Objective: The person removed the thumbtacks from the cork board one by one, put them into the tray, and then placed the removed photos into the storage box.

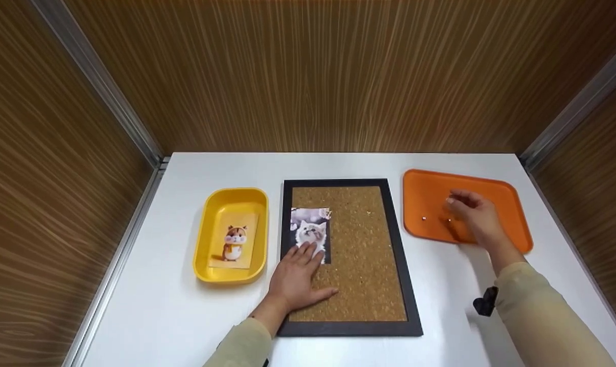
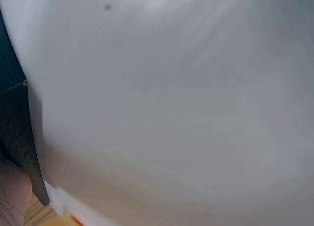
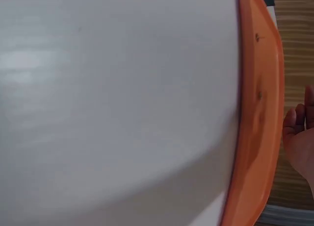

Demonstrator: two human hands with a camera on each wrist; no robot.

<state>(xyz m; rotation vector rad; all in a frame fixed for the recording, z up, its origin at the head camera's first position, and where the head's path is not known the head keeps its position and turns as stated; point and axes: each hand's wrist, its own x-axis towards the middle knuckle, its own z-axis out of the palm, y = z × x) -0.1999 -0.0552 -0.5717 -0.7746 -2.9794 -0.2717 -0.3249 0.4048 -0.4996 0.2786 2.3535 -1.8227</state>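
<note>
My left hand [image 1: 298, 278] lies flat with fingers spread, pressing the lower part of a kitten photo [image 1: 310, 232] against the cork board [image 1: 361, 275]. A small shiny pin shows at the photo's upper right corner. Over the orange tray [image 1: 496, 196] hovers my right hand [image 1: 476, 214], thumb and forefinger brought together on a tiny pale push pin [image 1: 448, 200], mostly hidden by the fingertips. Two more push pins [image 1: 424, 218] rest on the tray beneath it. In the right wrist view, curled fingers [image 3: 297, 120] appear beyond the tray's rim.
Left of the board, a yellow tray [image 1: 199, 255] holds a hamster picture card [image 1: 235, 239]. Small shiny spots dot the cork's right half. The white table [image 1: 150, 306] is bounded by wood-grain panels [image 1: 308, 76] at the back and sides.
</note>
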